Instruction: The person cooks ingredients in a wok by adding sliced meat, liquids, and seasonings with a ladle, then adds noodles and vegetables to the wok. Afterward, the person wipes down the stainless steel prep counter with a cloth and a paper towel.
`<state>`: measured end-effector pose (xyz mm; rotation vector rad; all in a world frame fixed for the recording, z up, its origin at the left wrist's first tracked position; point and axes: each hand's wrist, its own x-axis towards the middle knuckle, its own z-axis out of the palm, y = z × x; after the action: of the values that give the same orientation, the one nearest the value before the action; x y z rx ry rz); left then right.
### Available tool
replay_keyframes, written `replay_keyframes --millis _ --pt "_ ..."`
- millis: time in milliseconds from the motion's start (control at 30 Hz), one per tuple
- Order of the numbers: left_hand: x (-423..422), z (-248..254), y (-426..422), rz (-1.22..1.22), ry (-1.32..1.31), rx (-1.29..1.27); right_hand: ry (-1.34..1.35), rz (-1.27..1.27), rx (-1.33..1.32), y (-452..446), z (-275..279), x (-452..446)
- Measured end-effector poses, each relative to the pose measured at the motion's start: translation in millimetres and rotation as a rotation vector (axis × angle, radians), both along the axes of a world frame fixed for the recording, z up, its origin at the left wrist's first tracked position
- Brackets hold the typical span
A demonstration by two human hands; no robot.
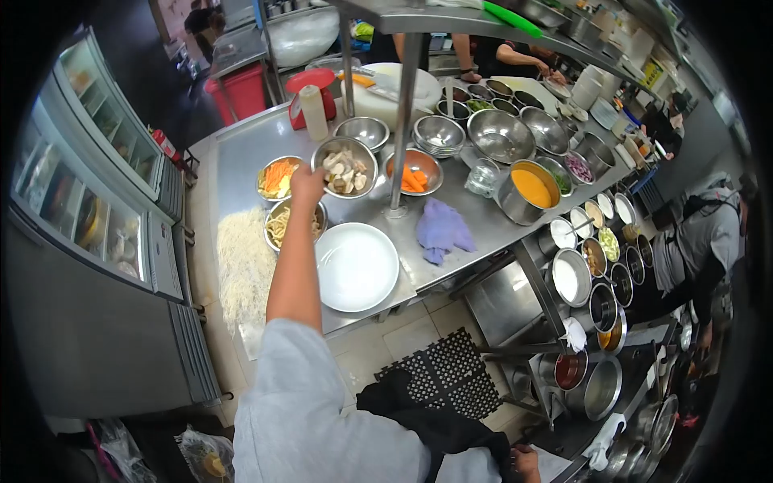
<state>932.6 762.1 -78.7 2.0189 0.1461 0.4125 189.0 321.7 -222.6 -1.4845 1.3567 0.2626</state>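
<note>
My left hand is closed on the rim of a steel bowl that holds pale cut pieces, perhaps chicken or mushroom. Beside it is a bowl of orange and yellow vegetable strips. Partly behind my forearm sits a bowl of thick noodles. A white round plate lies at the near edge of the counter, and pale thin noodles are spread to the left. At the bottom right, my right hand is low beside dark cloth; its fingers are mostly hidden.
A purple cloth lies right of the shelf post. Carrot pieces sit in a bowl; an orange liquid fills a pot. Several sauce containers line the right. Fridges stand left, and a co-worker stands at the right.
</note>
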Motion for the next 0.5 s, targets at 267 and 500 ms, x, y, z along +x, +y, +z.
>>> replay_keyframes --millis 267,500 --pt "-183 27 -75 -0.414 0.353 -0.526 0.233 -0.109 -0.924 -45 46 -206" --pt "-399 -11 -378 -1.237 0.854 -0.442 1.084 -0.580 -0.718 -32 139 -293"
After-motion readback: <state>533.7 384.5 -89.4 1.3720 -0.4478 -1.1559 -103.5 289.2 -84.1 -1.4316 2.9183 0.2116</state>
